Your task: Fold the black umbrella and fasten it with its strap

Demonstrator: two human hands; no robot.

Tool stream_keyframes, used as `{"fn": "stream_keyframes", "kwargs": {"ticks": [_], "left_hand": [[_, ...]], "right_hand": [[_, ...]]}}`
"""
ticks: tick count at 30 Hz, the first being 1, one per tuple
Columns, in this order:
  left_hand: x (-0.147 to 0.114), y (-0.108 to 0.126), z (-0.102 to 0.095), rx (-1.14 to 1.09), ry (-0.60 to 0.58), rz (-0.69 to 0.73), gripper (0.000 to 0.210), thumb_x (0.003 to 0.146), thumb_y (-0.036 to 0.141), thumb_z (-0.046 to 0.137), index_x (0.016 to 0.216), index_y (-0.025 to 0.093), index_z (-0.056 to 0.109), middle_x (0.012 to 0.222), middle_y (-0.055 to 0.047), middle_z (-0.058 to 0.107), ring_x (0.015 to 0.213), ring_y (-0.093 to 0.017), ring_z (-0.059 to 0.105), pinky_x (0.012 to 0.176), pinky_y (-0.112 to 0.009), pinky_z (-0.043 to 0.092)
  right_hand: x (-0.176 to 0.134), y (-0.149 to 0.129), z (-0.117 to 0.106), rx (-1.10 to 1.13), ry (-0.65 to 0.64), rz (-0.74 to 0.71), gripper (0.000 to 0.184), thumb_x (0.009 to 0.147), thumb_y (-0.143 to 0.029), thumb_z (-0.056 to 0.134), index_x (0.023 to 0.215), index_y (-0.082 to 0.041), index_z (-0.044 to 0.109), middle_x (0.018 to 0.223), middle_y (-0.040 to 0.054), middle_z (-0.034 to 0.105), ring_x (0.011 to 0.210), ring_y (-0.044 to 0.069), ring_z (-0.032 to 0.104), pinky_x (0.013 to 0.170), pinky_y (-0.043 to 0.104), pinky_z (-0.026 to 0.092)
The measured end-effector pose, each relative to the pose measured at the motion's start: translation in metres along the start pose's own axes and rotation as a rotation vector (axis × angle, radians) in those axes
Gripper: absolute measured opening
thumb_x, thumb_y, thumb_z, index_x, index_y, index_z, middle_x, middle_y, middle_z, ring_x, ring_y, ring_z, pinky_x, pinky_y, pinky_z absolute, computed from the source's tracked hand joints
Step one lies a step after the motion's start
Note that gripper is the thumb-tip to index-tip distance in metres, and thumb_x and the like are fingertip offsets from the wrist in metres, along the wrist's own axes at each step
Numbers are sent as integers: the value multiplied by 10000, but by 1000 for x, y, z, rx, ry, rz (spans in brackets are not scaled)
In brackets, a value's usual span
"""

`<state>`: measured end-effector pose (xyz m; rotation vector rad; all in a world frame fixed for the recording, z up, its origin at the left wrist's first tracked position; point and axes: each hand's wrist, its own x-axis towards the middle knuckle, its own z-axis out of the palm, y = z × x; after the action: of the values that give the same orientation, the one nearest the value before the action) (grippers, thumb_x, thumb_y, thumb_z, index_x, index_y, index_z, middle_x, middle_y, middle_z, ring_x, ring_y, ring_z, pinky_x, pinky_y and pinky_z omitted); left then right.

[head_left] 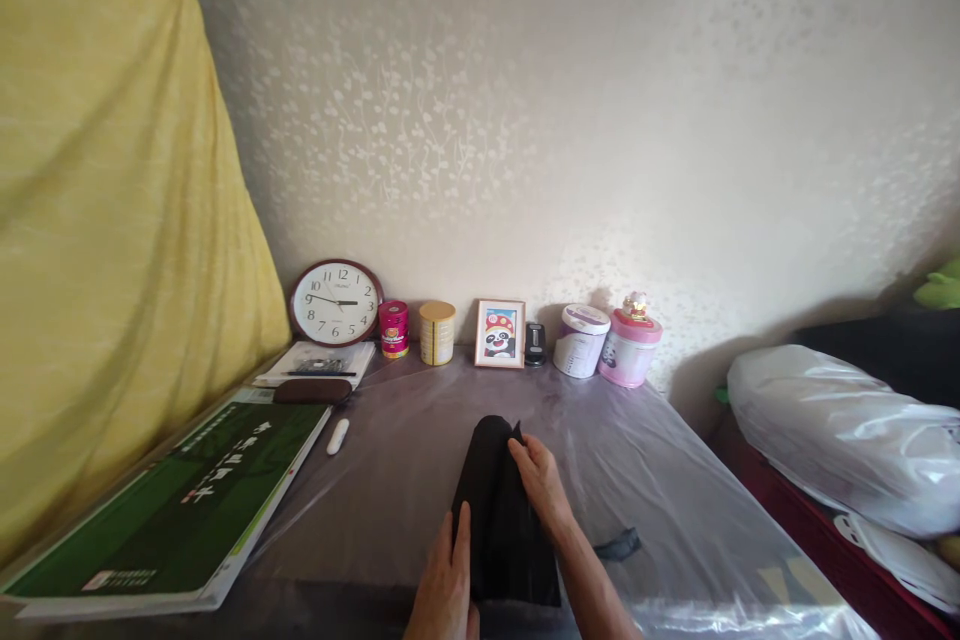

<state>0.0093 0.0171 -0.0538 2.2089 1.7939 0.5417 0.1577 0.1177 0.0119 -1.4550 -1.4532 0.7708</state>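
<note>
A black folded piece of fabric [495, 510] lies lengthwise before me near the table's front edge, long and rounded at its far end. My right hand [538, 482] pinches its upper right edge, where a small pointed corner sticks up between thumb and fingers. Along the lower left side rests my left hand [444, 575], fingers pressed against the fabric and thumb partly hidden. A fold runs down the middle of the fabric. Just right of my right forearm lies a small dark grey crumpled piece [619, 545], partly covered by the arm.
Clear plastic covers the table [390, 520]. At left lie a large green book [157, 500], a brown case [311, 391] and a white oblong object [337, 436]. Along the wall stand a clock [336, 302], several canisters [437, 333] and a picture frame [500, 333]. A plastic-wrapped bundle [840, 430] sits right.
</note>
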Motion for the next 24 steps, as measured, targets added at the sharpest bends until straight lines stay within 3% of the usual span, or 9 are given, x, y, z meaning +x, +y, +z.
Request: {"fn": "stream_keyframes", "kwargs": {"ticks": [6,13,18,21,24], "left_hand": [[3,3,-3,96,-42,17,914,482,-4,448,1368,33,226,1442,-188,288,1331,-249,287,1078,-343,302],[2,-3,-4,23,-35,-9,782,521,22,460,1299,57,387,1413,-179,354,1305,-254,342,1066,-330,319],[-2,-27,14,-24,-13,35,707,608,93,454,1310,80,366,1333,-164,474,1214,-261,468,985,-355,423],[-9,-38,14,-36,31,49,593,676,160,479,1265,118,422,1252,-147,556,1135,-255,544,923,-340,477],[-13,-39,-1,-35,151,16,494,735,224,480,1217,123,441,1175,-141,594,1061,-224,591,863,-301,507]], "right_hand": [[8,-14,30,-108,-48,36,347,821,-363,415,1016,-122,571,725,49,657,664,187,604,587,265,442],[10,-16,43,-292,-137,-12,299,836,-293,426,1061,-126,530,691,33,681,673,177,643,626,253,432],[1,-28,41,-225,-313,-42,201,872,-296,373,896,-186,539,653,-33,693,451,84,568,569,201,410],[-5,-32,38,-256,-342,-97,191,869,-271,379,796,-205,542,684,-37,709,509,89,590,585,197,403],[-10,-32,37,-312,-358,-158,191,868,-244,388,785,-214,558,718,-30,720,671,119,646,652,209,406]]}}
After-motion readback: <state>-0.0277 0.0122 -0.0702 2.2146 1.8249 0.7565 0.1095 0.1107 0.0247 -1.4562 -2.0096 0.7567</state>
